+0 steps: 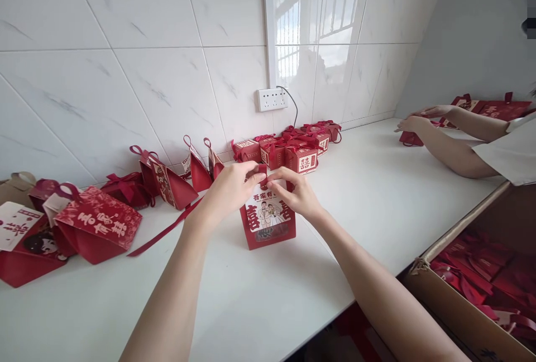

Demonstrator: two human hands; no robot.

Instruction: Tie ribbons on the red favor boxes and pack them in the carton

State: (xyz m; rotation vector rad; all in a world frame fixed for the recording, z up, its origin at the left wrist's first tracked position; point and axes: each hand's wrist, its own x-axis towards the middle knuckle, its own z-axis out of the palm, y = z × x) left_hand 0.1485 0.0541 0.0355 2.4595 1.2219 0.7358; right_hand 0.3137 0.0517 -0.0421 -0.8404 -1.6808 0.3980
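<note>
Atop the red box (270,217) on the white table (355,211), both hands (229,187) in narrow pinches at its ribbon (262,169).

We read 吾家有 on the upright box (269,219), beside a large 喜; 吾家有 again on the patterned red box (98,228); 囍 on a cube box (302,162).

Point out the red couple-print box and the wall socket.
Red couple-print box (270,215): head view, on the printed couple on its front.
Wall socket (272,100): head view, middle of its white face.
</note>
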